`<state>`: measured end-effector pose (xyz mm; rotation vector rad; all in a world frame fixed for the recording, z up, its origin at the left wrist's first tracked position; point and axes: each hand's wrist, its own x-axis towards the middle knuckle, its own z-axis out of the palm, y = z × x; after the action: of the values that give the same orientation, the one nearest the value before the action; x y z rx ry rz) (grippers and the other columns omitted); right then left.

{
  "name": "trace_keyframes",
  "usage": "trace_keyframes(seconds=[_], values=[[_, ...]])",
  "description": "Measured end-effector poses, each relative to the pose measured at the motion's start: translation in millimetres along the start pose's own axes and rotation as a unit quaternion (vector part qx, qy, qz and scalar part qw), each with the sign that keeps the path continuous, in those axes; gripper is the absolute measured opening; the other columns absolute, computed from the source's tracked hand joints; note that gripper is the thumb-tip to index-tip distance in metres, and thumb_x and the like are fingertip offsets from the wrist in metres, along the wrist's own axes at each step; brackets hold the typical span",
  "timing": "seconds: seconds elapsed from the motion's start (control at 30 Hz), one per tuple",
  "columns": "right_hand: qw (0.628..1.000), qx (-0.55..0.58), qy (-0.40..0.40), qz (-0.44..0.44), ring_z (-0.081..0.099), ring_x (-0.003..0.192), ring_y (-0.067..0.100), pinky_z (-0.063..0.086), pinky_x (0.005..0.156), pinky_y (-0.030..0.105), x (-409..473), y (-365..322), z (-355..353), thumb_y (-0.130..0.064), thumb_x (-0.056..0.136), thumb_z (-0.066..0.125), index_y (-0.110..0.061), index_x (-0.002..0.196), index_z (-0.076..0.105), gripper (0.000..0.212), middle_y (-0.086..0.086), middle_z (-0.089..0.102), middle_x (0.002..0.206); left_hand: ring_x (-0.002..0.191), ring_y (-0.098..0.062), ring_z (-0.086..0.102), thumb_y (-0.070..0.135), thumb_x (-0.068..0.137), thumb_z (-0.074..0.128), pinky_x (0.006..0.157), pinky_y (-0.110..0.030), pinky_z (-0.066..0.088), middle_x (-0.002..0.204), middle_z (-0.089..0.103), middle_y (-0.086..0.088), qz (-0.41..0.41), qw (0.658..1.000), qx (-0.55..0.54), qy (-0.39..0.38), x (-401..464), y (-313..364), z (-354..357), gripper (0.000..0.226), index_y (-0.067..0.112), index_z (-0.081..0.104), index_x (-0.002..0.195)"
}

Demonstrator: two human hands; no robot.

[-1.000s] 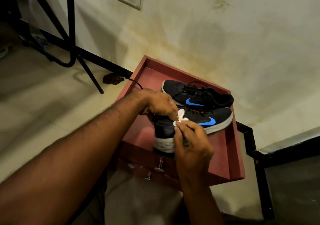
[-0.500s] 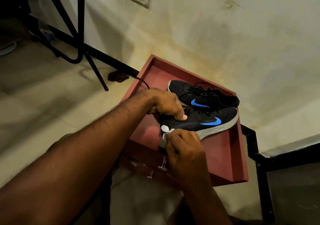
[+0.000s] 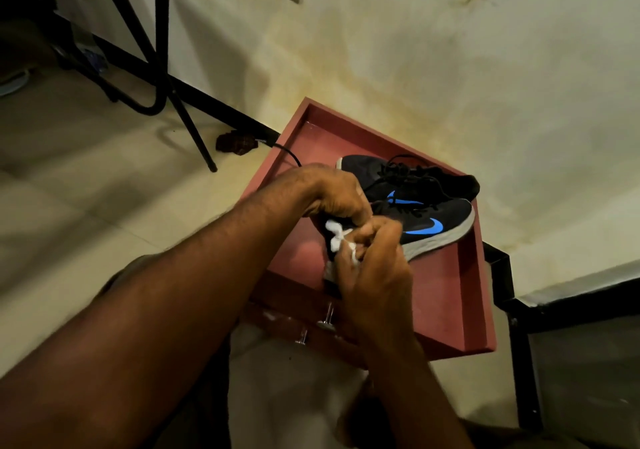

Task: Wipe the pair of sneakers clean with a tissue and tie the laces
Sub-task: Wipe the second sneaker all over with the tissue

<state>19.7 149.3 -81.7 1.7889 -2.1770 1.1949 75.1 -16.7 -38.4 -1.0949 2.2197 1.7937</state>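
Note:
Two black sneakers with blue logos lie on a red tray-like tabletop (image 3: 446,296). The near sneaker (image 3: 436,227) has a white sole and points toward me; the far sneaker (image 3: 408,180) lies behind it with loose black laces. My left hand (image 3: 332,196) grips the toe end of the near sneaker from above. A crumpled white tissue (image 3: 337,237) is pinched in my right hand (image 3: 372,258) and pressed against that toe. The toe itself is mostly hidden by both hands.
The red table stands against a stained cream wall (image 3: 450,68). Black metal stand legs (image 3: 156,68) rise at the upper left over a tiled floor. A dark plug (image 3: 235,141) with a cable lies by the table's far corner. A black frame (image 3: 509,296) borders the right side.
My right hand with the tissue went down the toe and has come back up against it. The left hand keeps its grip on the near sneaker.

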Motion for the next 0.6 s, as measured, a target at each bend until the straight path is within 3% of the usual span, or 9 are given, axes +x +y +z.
trace_keyframes(seconds=[0.07,0.17,0.27,0.33,0.4,0.47,0.6], values=[[1.000,0.008,-0.021,-0.014,0.059,0.074,0.015,0.048,0.062,0.025,-10,1,-7,-0.011,0.094,0.072,-0.030,0.100,0.039,0.039,-0.003,0.058,0.090,0.061,-0.013,0.067,0.014,0.089,0.078,0.062,-0.028,0.056,0.072,0.073,0.000,-0.001,1.000,0.005,0.003,-3,2,1,0.004,0.014,0.081,0.091],[0.997,0.041,0.028,0.062,0.068,0.080,0.015,0.057,0.063,0.036,2,13,-12,-0.018,0.093,0.074,-0.034,0.101,0.036,0.043,-0.006,0.062,0.092,0.068,-0.017,0.065,0.014,0.089,0.076,0.075,-0.038,0.061,0.075,0.072,-0.001,0.011,1.000,0.019,0.018,1,3,2,0.008,0.011,0.082,0.093],[0.999,0.029,-0.004,0.021,0.067,0.077,0.013,0.056,0.060,0.035,1,13,-16,-0.018,0.094,0.072,-0.033,0.101,0.036,0.040,-0.004,0.063,0.090,0.075,-0.018,0.068,0.015,0.088,0.077,0.076,-0.031,0.059,0.083,0.074,-0.002,0.013,1.000,0.023,0.016,0,6,3,0.011,0.011,0.082,0.097],[0.998,0.043,-0.008,0.033,0.067,0.076,0.006,0.056,0.059,0.033,-1,13,-22,-0.019,0.095,0.073,-0.034,0.102,0.037,0.039,-0.005,0.064,0.090,0.079,-0.019,0.069,0.022,0.088,0.080,0.076,-0.030,0.058,0.081,0.074,0.000,0.017,0.999,0.031,0.017,-1,7,4,0.008,0.015,0.082,0.091],[0.996,0.056,0.004,0.064,0.067,0.075,0.004,0.057,0.059,0.033,1,18,-25,-0.020,0.094,0.073,-0.032,0.103,0.038,0.039,-0.008,0.064,0.090,0.083,-0.023,0.070,0.023,0.087,0.081,0.080,-0.039,0.062,0.084,0.075,-0.003,0.017,0.999,0.036,0.021,-1,6,3,0.006,0.018,0.081,0.084],[0.998,0.031,-0.034,0.041,0.067,0.077,0.007,0.057,0.061,0.036,3,20,-26,-0.021,0.094,0.072,-0.032,0.102,0.038,0.037,-0.008,0.063,0.091,0.088,-0.024,0.073,0.024,0.087,0.080,0.083,-0.043,0.063,0.092,0.078,-0.005,0.008,0.999,0.037,0.023,-3,7,4,0.006,0.019,0.082,0.090],[0.997,0.049,-0.025,0.056,0.068,0.078,0.007,0.058,0.064,0.040,6,22,-33,-0.020,0.095,0.071,-0.035,0.102,0.036,0.040,-0.007,0.065,0.091,0.084,-0.020,0.069,0.023,0.088,0.079,0.076,-0.035,0.062,0.082,0.073,0.000,0.017,0.998,0.051,0.029,-4,7,4,0.004,0.021,0.080,0.084]])
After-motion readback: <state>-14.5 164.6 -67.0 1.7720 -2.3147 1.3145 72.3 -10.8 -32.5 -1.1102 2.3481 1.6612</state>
